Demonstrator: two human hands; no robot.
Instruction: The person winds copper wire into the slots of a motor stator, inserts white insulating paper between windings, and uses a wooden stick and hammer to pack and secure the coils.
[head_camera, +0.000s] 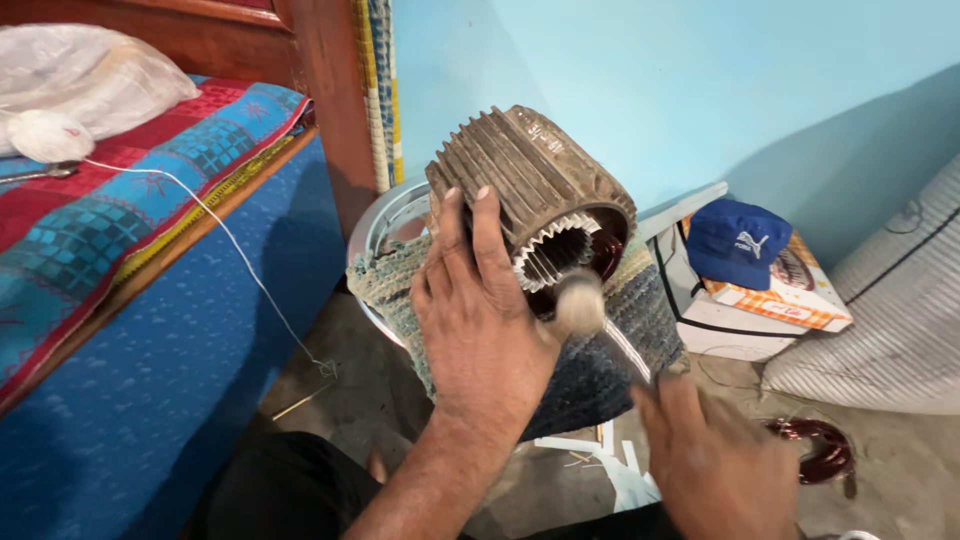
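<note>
Head view, looking down past our forearms. Our left hand (478, 315) lies flat and open, fingers spread, pressed against the ribbed side and front rim of a motor stator (530, 190). It clasps nothing; it seems to serve as a brace that keeps the round casing from rolling. The stator lies tilted on its side just beyond the fingertips, its open bore turned towards us, so that the toothed core and the dark copper winding inside are exposed. Beneath it and under our palm sits a folded woven cloth (600, 370), apparently a cushion and a stop for the casing, with the rim of a metal basin (385, 225) showing behind the cloth on the far side of the hand.

Our right hand (715, 460), low and nearer us, is closed around the handle of a hammer (580, 303), whose blurred head hangs right at the mouth of the bore, just beside our left thumb. The blur suggests motion, so we judge the tool to be mid-swing.

Beyond the right hand, a coil of reddish copper wire (815, 450) lies on the floor. Farther off, a blue cap (738, 242) rests on a box. Well to the left of our left hand is a bed with a patterned cover (150, 170).
</note>
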